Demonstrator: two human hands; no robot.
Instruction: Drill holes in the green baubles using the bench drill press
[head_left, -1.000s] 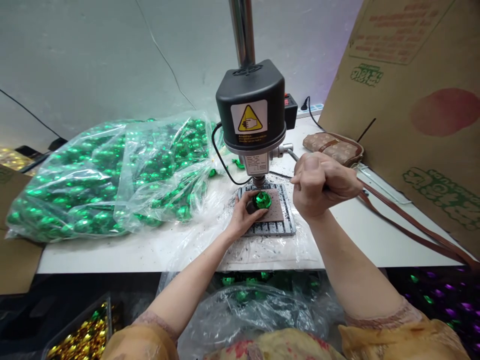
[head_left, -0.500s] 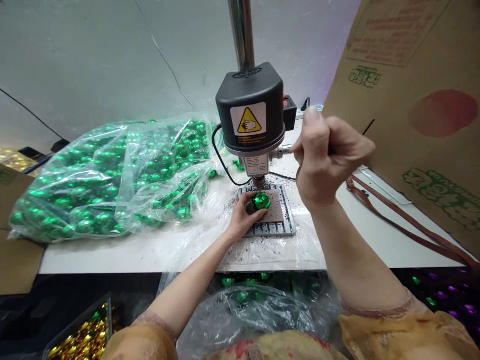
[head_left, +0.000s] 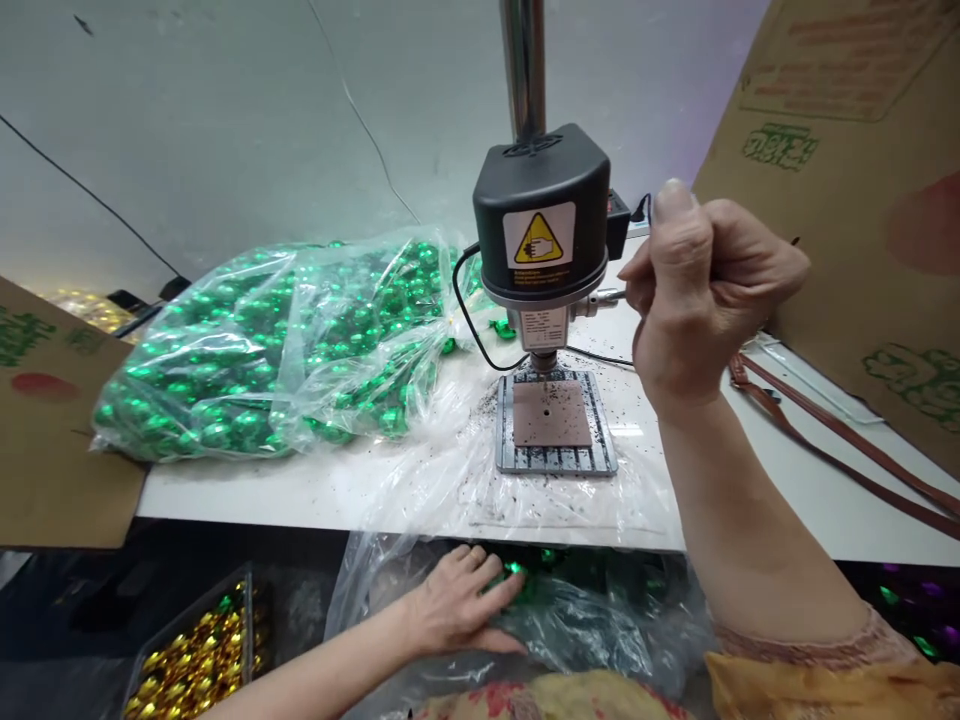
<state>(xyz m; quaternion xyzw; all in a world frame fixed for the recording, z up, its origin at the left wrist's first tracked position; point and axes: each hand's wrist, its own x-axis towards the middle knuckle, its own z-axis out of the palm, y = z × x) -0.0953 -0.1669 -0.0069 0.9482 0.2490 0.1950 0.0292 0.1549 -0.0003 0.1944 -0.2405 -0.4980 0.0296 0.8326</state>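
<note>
My right hand [head_left: 694,305] is closed around the feed lever [head_left: 606,298] of a small black bench drill press [head_left: 541,215]. Under the chuck, a brown square pad [head_left: 566,425] with a small hole lies on the slotted metal base plate [head_left: 505,456], with no ball on it. Below the table edge, my left hand [head_left: 463,605] is palm down with fingers stretched, at the mouth of a clear plastic bag [head_left: 592,625]. Shiny green balls [head_left: 551,556] show in that bag beside its fingertips. The underside of this hand is hidden.
A large clear bag [head_left: 247,350] full of green balls lies on the table's left. Cardboard boxes [head_left: 64,440] flank both sides. A brown strap [head_left: 832,450] lies at right. Gold balls fill a bin [head_left: 247,625] at lower left. Dark shavings surround the base plate.
My left hand has moved from the pad down to the bag below the table edge. The green ball is gone from the pad. My right hand stays on the lever; the view has shifted left.
</note>
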